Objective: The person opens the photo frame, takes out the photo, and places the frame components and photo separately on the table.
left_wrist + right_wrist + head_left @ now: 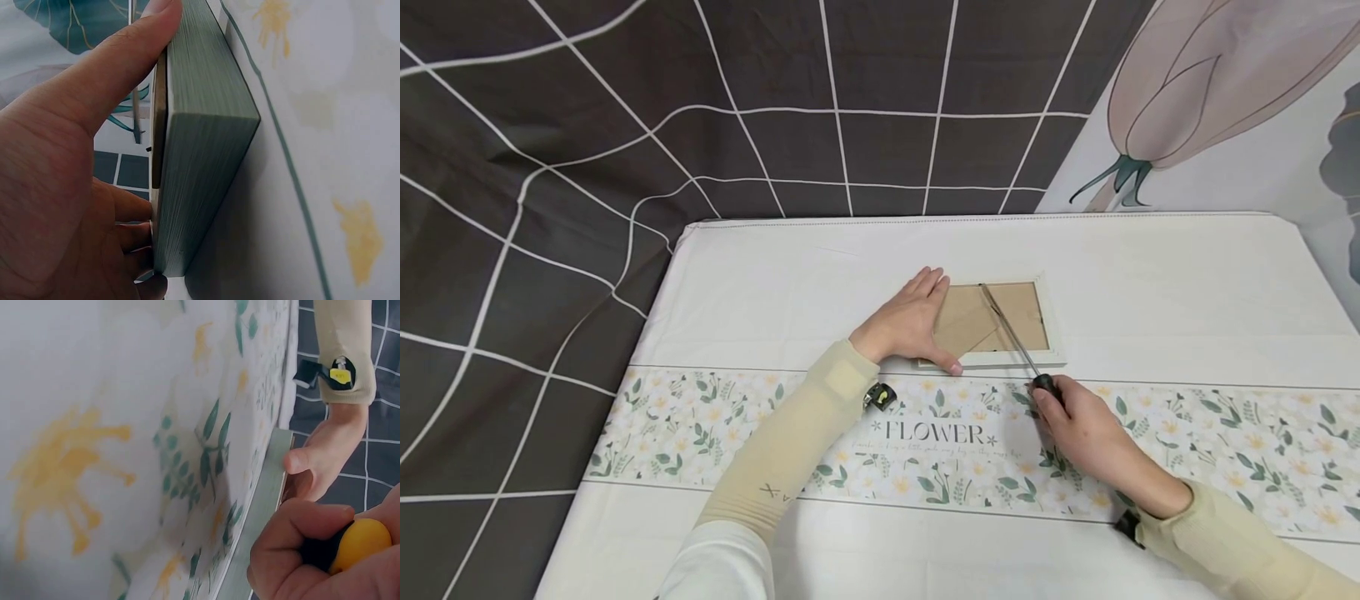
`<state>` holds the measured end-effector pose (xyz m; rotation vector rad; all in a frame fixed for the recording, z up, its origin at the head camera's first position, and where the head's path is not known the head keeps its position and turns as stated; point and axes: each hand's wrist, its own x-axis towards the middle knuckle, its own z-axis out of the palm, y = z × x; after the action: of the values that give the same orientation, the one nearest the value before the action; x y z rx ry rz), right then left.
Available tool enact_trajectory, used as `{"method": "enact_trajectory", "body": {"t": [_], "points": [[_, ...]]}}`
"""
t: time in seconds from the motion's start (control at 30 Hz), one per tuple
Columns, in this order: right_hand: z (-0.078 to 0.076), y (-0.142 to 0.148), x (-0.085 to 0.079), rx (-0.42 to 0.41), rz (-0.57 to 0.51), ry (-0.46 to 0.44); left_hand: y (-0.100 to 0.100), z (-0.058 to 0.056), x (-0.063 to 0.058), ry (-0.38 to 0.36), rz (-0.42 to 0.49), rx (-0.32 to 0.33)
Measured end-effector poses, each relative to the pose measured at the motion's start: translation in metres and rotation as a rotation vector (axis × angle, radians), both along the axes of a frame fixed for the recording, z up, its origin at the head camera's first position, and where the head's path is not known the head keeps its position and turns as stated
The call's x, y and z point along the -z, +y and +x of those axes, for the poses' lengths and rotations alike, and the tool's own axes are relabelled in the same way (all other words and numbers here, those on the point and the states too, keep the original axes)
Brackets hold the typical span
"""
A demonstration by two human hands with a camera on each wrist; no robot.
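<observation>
A white picture frame (1056,342) lies face down on the table, its brown backing board (1026,312) showing. My left hand (910,321) rests spread over its left end, thumb on the near rim and fingers by the far rim. In the left wrist view the thumb (119,59) presses the frame's edge (206,144). My right hand (1086,429) grips the black handle of a screwdriver (1017,340). Its metal shaft crosses the backing to the far inner edge, where the tip meets a small dark tab. In the right wrist view the yellow handle end (362,542) shows.
A white cloth (760,292) with a flowered band (715,425) and the word FLOWER covers the table. Behind and to the left hangs a dark gridded curtain (887,142). A pale wall covering with a large printed flower (1195,92) stands at the back right.
</observation>
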<state>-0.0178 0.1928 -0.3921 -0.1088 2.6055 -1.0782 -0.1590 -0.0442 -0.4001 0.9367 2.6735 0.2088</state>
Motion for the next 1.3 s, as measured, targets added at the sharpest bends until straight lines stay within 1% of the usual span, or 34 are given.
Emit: {"method": "enact_trajectory", "body": {"t": [0.07,0.23,0.3,0.37,0.5,0.6,0.8,1.0,1.17,1.3], "points": [[0.0,0.002,-0.001,0.015,0.01,0.024,0.0,0.0,0.0,-0.002,0.0,-0.003],[0.0,0.011,-0.002,0.024,0.026,0.137,-0.001,-0.001,0.001,-0.012,-0.004,-0.001],[-0.001,0.016,-0.003,0.021,0.033,0.162,-0.001,-0.001,0.001,-0.011,-0.006,-0.001],[-0.004,0.022,-0.006,0.017,0.046,0.164,-0.001,-0.002,0.002,-0.008,-0.008,-0.002],[-0.01,0.04,-0.009,0.041,0.079,0.14,-0.002,-0.003,0.003,-0.006,-0.004,-0.005],[-0.016,0.056,-0.009,0.077,0.097,0.124,-0.002,-0.003,0.003,-0.007,-0.002,-0.006],[-0.027,0.093,-0.008,0.155,0.185,0.114,-0.001,-0.002,0.002,-0.013,0.005,-0.009],[-0.027,0.13,-0.005,0.21,0.253,0.058,0.0,0.0,0.002,-0.026,0.009,-0.01],[-0.027,0.153,-0.001,0.269,0.332,0.004,0.0,0.001,0.0,-0.03,0.021,-0.012],[-0.029,0.172,0.002,0.342,0.377,-0.049,0.0,0.002,0.0,-0.028,0.028,-0.01]]}}
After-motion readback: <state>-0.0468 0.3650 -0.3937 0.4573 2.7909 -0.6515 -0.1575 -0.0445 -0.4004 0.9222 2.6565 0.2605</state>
